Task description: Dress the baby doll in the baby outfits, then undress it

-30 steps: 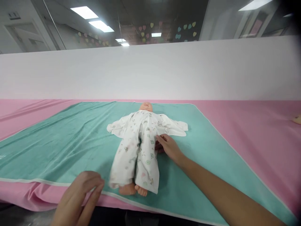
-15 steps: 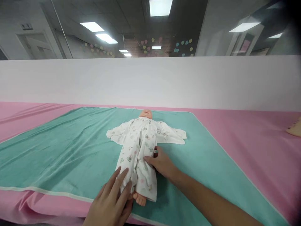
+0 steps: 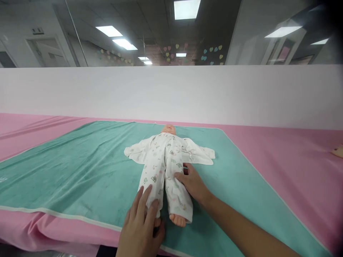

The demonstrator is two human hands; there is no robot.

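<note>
A baby doll [image 3: 168,129] lies on its back, dressed in white printed trousers [image 3: 158,167] and a white top [image 3: 197,151] with its sleeves spread sideways. Bare doll feet [image 3: 177,220] poke out below the cuffs. My left hand [image 3: 142,221] rests over the lower part of the left-hand trouser leg, fingers spread apart and partly covering that foot. On the other leg, my right hand [image 3: 194,184] grips the trouser leg near the knee, thumb on top and fingers at the outer side, partly hidden.
The doll lies on a green blanket [image 3: 80,171] with a pale border, over a pink cover [image 3: 289,160]. A white wall panel [image 3: 171,92] rises behind, below a glossy reflective surface [image 3: 155,32]. A tan object [image 3: 338,151] is cut off at the right edge.
The doll's legs have moved apart, opening a gap between the trouser legs. My right hand has shifted right with one leg. My left hand stays at the other leg.
</note>
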